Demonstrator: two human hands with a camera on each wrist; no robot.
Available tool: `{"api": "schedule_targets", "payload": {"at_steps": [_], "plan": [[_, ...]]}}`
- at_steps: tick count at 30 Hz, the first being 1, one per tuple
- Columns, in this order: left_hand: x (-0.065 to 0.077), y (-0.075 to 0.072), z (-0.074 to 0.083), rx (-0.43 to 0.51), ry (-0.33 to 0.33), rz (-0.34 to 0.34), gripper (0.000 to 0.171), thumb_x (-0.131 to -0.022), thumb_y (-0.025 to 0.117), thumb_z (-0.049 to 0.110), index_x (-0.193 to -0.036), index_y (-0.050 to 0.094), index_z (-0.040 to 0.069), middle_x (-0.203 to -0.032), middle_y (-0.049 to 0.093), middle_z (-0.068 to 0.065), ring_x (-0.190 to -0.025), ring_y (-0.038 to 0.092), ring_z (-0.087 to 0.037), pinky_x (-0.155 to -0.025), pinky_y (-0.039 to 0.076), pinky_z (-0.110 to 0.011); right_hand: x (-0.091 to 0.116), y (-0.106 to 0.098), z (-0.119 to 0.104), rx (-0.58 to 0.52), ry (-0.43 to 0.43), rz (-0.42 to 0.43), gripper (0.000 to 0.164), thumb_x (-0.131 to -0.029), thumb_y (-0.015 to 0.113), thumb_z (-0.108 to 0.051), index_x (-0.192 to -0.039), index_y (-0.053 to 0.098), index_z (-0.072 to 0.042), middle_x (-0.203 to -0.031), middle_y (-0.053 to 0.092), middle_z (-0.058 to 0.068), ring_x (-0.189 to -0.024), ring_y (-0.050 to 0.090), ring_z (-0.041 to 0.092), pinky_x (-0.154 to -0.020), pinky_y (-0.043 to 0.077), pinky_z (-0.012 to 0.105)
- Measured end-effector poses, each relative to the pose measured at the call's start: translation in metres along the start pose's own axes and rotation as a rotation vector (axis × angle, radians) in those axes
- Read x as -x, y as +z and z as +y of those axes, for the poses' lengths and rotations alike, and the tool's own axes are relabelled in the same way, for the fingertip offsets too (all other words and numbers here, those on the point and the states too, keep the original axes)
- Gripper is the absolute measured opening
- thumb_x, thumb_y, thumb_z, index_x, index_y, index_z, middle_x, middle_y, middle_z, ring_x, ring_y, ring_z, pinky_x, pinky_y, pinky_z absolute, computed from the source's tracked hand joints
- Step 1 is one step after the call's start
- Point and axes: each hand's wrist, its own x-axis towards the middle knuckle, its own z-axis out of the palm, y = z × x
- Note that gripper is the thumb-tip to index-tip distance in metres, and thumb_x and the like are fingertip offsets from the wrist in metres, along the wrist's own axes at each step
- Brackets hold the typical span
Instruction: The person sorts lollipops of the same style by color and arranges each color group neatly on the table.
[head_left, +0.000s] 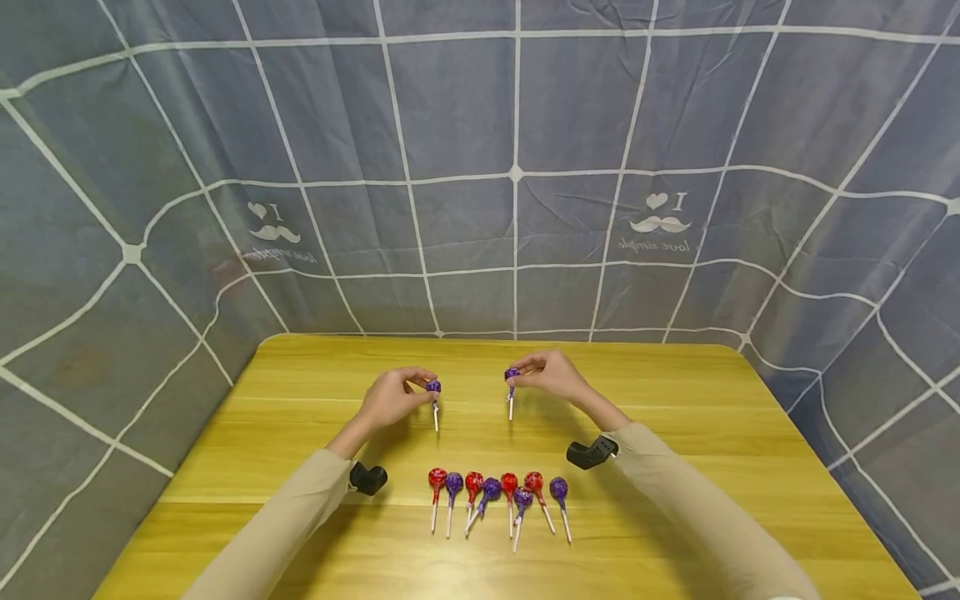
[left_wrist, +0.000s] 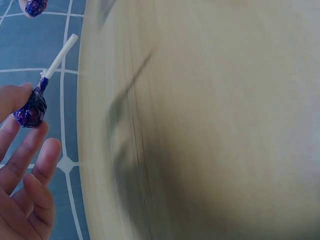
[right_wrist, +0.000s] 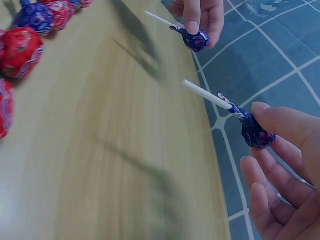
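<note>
My left hand (head_left: 395, 397) pinches a purple-wrapped lollipop (head_left: 433, 387) by its round head, between thumb and fingertips. Its white stick points down toward the table in the head view. To the right, my right hand (head_left: 553, 376) holds another purple lollipop (head_left: 512, 374) the same way, stick downward. The left wrist view shows the left lollipop (left_wrist: 31, 111) close up, with the other fingers loosely bent beneath. In the right wrist view the right lollipop (right_wrist: 256, 132) sits between thumb and fingers, and shadows of both lie on the wood.
A row of red and purple lollipops (head_left: 509, 483) lies nearer on the yellow wooden table (head_left: 645, 533), some sticks crossing. Black wrist cameras (head_left: 592, 452) sit at both cuffs. A grey curtain (head_left: 465, 225) with white lines hangs behind the table's far edge.
</note>
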Motion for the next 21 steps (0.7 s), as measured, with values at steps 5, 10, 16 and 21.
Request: {"api": "schedule_targets", "payload": {"at_steps": [5, 10, 16, 21], "plan": [[-0.01, -0.001, -0.001, 0.023, -0.027, -0.003, 0.033, -0.085, 0.073, 0.027, -0.113, 0.07, 0.011, -0.101, 0.073, -0.008, -0.069, 0.057, -0.013, -0.062, 0.043, -0.027, -0.012, 0.004, -0.003, -0.02, 0.019, -0.009, 0.034, -0.08, 0.079, -0.024, -0.106, 0.072, -0.004, -0.096, 0.074, 0.01, -0.085, 0.067, 0.015, -0.073, 0.05, 0.026], [-0.022, 0.001, -0.003, 0.039, -0.035, 0.013, 0.037, -0.084, 0.074, 0.027, -0.115, 0.07, 0.009, -0.103, 0.073, -0.009, -0.066, 0.056, -0.013, -0.06, 0.042, -0.025, -0.023, 0.008, -0.004, -0.028, 0.024, -0.005, 0.033, -0.079, 0.079, -0.024, -0.105, 0.072, -0.004, -0.094, 0.074, 0.009, -0.083, 0.066, 0.012, -0.071, 0.048, 0.024], [-0.035, 0.002, -0.007, 0.029, -0.039, 0.023, 0.037, -0.083, 0.074, 0.026, -0.116, 0.07, 0.009, -0.105, 0.073, -0.011, -0.066, 0.058, -0.013, -0.058, 0.042, -0.025, -0.035, 0.014, -0.008, -0.049, 0.026, 0.008, 0.032, -0.077, 0.08, -0.019, -0.103, 0.073, -0.002, -0.094, 0.074, 0.011, -0.08, 0.066, 0.01, -0.069, 0.047, 0.021], [-0.044, 0.006, -0.01, 0.021, -0.053, 0.019, 0.036, -0.084, 0.073, 0.026, -0.117, 0.069, 0.011, -0.107, 0.073, -0.009, -0.068, 0.059, -0.013, -0.057, 0.041, -0.024, -0.045, 0.019, -0.008, -0.076, 0.021, 0.021, 0.031, -0.076, 0.081, -0.015, -0.102, 0.073, -0.001, -0.096, 0.074, 0.013, -0.08, 0.067, 0.01, -0.07, 0.048, 0.02]]}}
